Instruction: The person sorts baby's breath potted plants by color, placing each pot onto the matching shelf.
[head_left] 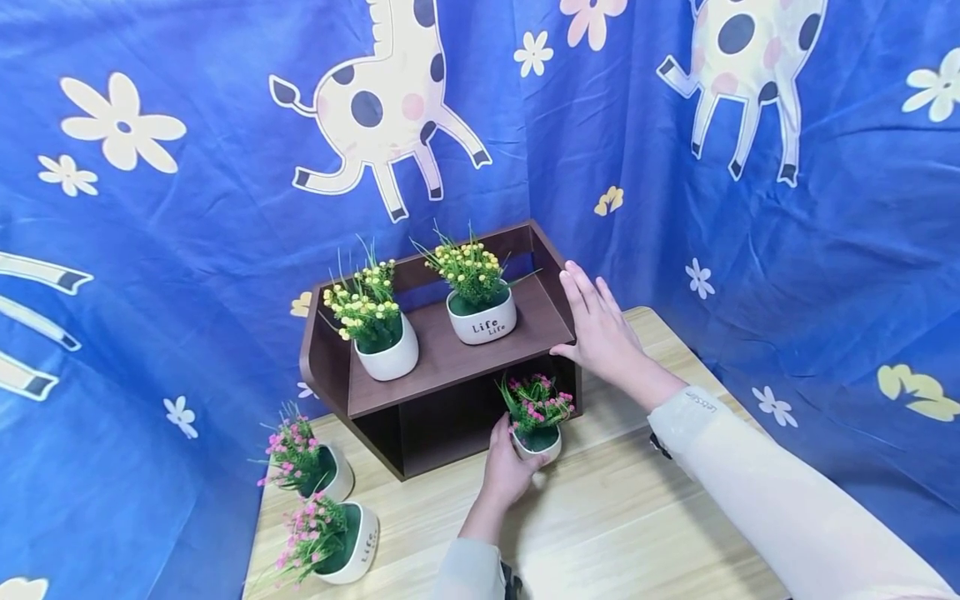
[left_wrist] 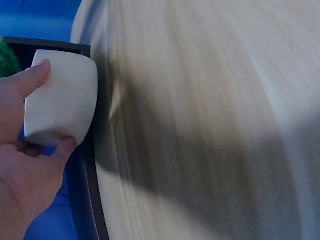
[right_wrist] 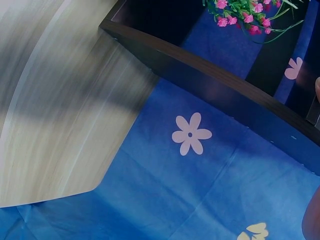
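My left hand (head_left: 504, 473) holds a small white flowerpot (left_wrist: 65, 95) with pink artificial flowers (head_left: 546, 407), thumb and fingers on the pot's sides. The pot is at the right end of the lower opening of a dark brown two-tier shelf (head_left: 450, 377). At the shelf's right side panel is my right hand (head_left: 603, 333), its fingers extended upward and thumb near the front edge of the upper board. Pink blooms (right_wrist: 245, 17) and the shelf's side appear in the right wrist view.
On the upper board stand two white pots with yellow flowers, one at left (head_left: 390, 354) and one marked "Life" (head_left: 483, 321). Two more white pots with pink flowers, one behind (head_left: 341, 475) and one in front (head_left: 360, 550), sit on the wooden table (head_left: 615, 508) at left. Blue patterned curtain (head_left: 225, 250) surrounds the table.
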